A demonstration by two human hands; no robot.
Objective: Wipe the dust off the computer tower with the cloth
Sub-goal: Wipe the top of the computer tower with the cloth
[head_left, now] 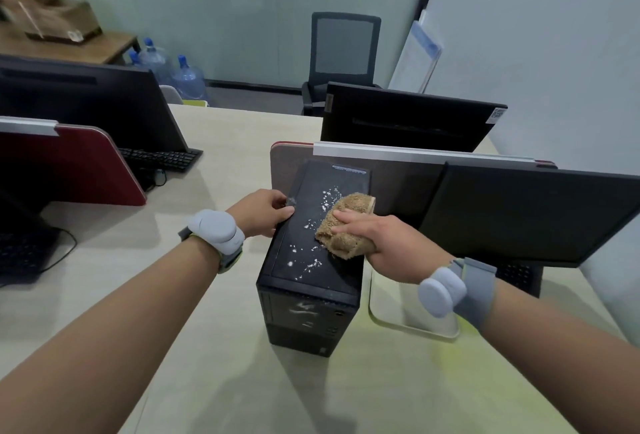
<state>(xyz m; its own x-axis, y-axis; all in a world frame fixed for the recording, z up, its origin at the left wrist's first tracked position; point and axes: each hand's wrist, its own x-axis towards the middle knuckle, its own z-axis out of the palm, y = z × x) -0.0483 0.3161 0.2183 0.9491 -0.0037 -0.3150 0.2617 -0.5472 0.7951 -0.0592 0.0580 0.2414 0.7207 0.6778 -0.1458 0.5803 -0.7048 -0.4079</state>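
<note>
While left fingers [284, 215] grip the computer tower [346, 188], its label [349, 169] blurred, right fingers [349, 217] clutch the cloth [356, 203].

The computer tower [329, 278] is a tall black box that stands up straight just in front of the divider [398, 179], with its back end right by it and its front face pointing away. Its flat top has lots of little white dust bits [327, 196] on it, and there are pale smudges on the front face too. The cloth [349, 207] is brown and fuzzy, all bunched up, and it sits on the right side of the top, about halfway between the divider and the front face, with dust bits just beside it on the left.
</note>
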